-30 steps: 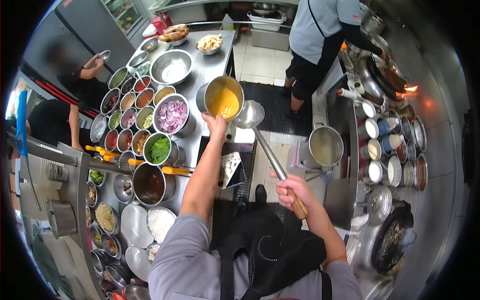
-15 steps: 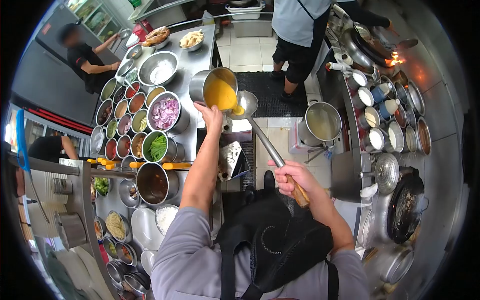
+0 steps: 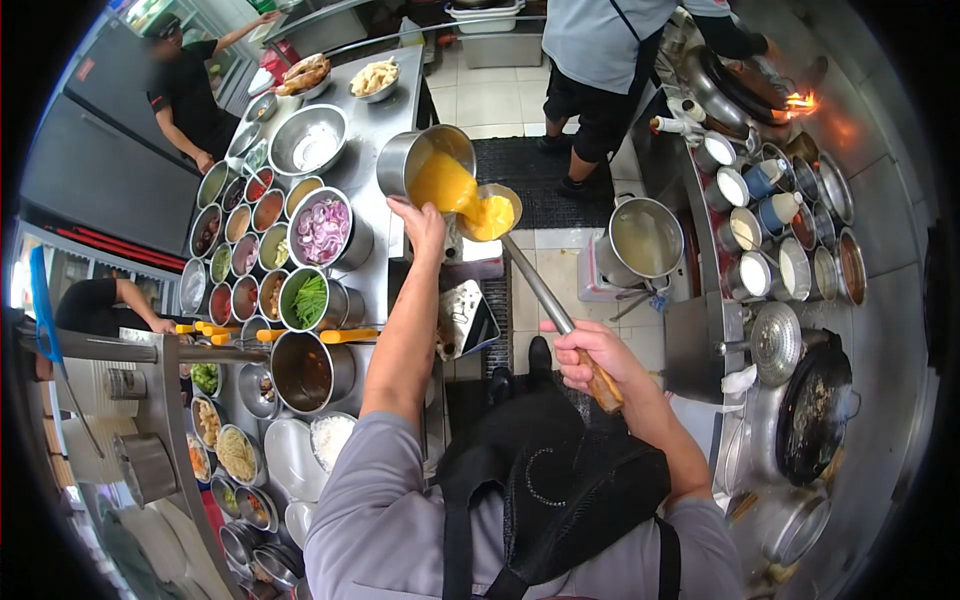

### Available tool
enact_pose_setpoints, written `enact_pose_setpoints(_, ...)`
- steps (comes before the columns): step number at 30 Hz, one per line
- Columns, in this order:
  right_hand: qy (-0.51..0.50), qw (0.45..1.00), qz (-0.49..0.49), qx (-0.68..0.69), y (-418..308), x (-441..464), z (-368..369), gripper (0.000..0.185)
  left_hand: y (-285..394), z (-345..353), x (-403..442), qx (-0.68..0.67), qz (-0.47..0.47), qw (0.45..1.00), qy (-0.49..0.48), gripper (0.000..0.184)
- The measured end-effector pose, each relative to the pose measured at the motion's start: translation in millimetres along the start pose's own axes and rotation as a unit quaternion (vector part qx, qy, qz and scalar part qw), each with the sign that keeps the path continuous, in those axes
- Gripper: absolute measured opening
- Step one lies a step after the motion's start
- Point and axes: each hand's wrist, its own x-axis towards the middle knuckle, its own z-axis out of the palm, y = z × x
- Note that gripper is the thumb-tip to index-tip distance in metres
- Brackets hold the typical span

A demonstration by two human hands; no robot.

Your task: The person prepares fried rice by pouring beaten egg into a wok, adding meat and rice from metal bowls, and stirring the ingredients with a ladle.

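My left hand grips a tilted metal pot, its fingers partly hidden beneath it. Yellow liquid like beaten egg runs over the pot's lip into the bowl of a ladle. That bowl is largely filled with the yellow liquid. Closed around the ladle's wooden handle end is my right hand. Left of the pot, on the steel table, stand a container of sliced red onion and one of chopped green vegetable.
A pot of cloudy liquid stands right of the ladle. Seasoning containers and a dark wok line the right counter. One person works by a flaming wok; another stands behind the steel table.
More yellow liquid has poured from the pot, and the ladle's bowl has filled. The person at far left has stretched an arm toward the back; the one at the stove has shifted slightly.
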Motion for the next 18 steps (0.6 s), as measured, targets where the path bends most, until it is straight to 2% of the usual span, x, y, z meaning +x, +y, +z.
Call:
enact_pose_setpoints(4,0.004,1.0,0.001,0.0,-6.2,0.3,-4.9,0.034,4.4,5.3,-0.7,0.042,0.049,0.997,0.03,0.075)
enact_pose_setpoints(7,0.015,1.0,-0.005,-0.013,-9.5,-0.3,-5.9,0.041,21.2,9.1,-1.0,0.012,0.004,1.0,0.013,0.07)
enact_pose_setpoints(9,0.0,1.0,-0.005,-0.005,-11.8,-0.3,-11.5,0.038,37.1,15.5,-3.0,-0.196,-0.126,0.972,0.022,0.053)
enact_pose_setpoints(10,-0.014,1.0,-0.005,0.002,-13.3,-0.6,-14.3,0.035,31.5,15.3,3.0,-0.195,-0.125,0.973,0.023,0.053)
enact_pose_setpoints(12,-0.02,1.0,-0.004,0.003,-17.3,-2.7,-17.0,0.036,18.3,13.1,18.5,-0.287,-0.176,0.941,-0.041,0.041)
enact_pose_setpoints(13,-0.024,1.0,-0.003,0.004,-19.6,-3.8,-18.0,0.038,13.9,14.6,22.9,-0.287,-0.175,0.941,-0.041,0.041)
enact_pose_setpoints(15,-0.027,1.0,-0.006,0.008,-23.7,-5.3,-19.5,0.039,9.5,17.1,27.8,-0.327,-0.236,0.915,-0.011,0.037)
enact_pose_setpoints(18,-0.034,0.999,-0.009,0.02,-27.5,-5.7,-25.5,0.04,8.4,18.1,32.6,-0.339,-0.247,0.908,-0.012,0.037)
